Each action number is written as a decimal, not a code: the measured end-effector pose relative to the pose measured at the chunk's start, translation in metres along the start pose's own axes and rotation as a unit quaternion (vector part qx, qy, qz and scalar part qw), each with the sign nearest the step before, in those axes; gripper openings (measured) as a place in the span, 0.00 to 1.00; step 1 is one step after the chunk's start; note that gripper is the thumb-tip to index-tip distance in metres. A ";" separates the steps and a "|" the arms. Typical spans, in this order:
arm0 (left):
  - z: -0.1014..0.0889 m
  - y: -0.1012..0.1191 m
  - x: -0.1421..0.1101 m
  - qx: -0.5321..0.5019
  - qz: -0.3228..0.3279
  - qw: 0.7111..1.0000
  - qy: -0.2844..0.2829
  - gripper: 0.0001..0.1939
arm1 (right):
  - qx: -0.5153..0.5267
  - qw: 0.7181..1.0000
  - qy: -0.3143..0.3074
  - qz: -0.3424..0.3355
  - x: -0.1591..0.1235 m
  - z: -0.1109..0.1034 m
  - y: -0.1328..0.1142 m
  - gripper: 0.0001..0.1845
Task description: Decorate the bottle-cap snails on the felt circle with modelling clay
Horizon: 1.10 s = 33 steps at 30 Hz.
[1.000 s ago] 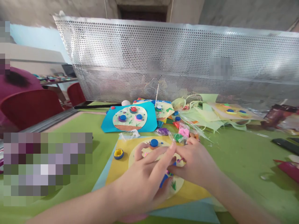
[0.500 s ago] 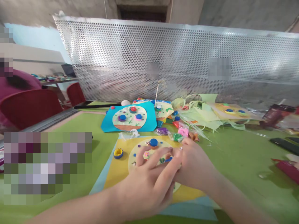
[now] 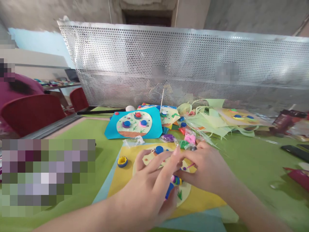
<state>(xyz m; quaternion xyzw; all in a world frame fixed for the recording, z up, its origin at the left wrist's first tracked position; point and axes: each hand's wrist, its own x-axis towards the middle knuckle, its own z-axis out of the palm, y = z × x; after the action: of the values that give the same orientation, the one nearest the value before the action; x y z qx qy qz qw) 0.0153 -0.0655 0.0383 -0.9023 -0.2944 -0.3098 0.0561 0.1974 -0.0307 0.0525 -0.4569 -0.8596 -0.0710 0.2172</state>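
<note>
A yellow sheet with a pale decorated circle lies under both hands. My left hand arches over the circle, its fingers bent and the fingertips drawn in towards my right hand. The right fingers close together at the same spot; whatever is between the fingertips is hidden. Below them show a striped, many-coloured clay piece and a blue piece partly covered by my left hand. A blue bottle cap sits near the circle's top. Another cap, filled with yellow clay, is on the sheet's left side.
Behind the sheet lie a turquoise card with caps and clay, and bags of purple, pink and green clay. Pale green paper strips are heaped back right. A perforated metal panel stands behind the table.
My right hand has shifted slightly right and its wrist has turned, with the fingers now pointing left. The striped piece and the blue piece have come into sight between the hands.
</note>
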 end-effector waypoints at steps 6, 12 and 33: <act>-0.001 0.000 0.001 -0.047 -0.020 0.999 -0.020 0.41 | -0.007 1.000 0.008 -0.028 0.001 0.000 0.003 0.17; -0.002 0.000 0.002 -0.092 -0.049 0.994 -0.038 0.41 | -0.010 0.999 0.002 -0.037 0.001 -0.002 0.001 0.16; -0.006 -0.010 0.007 -0.450 -0.355 0.815 -0.088 0.34 | 0.078 0.972 -0.201 0.091 0.003 -0.011 0.020 0.28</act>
<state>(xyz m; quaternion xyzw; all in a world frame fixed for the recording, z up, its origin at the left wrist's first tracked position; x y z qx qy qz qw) 0.0108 -0.0551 0.0459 -0.6832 -0.4257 -0.3252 -0.4963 0.2154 -0.0208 0.0626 -0.5202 -0.8432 0.1091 0.0808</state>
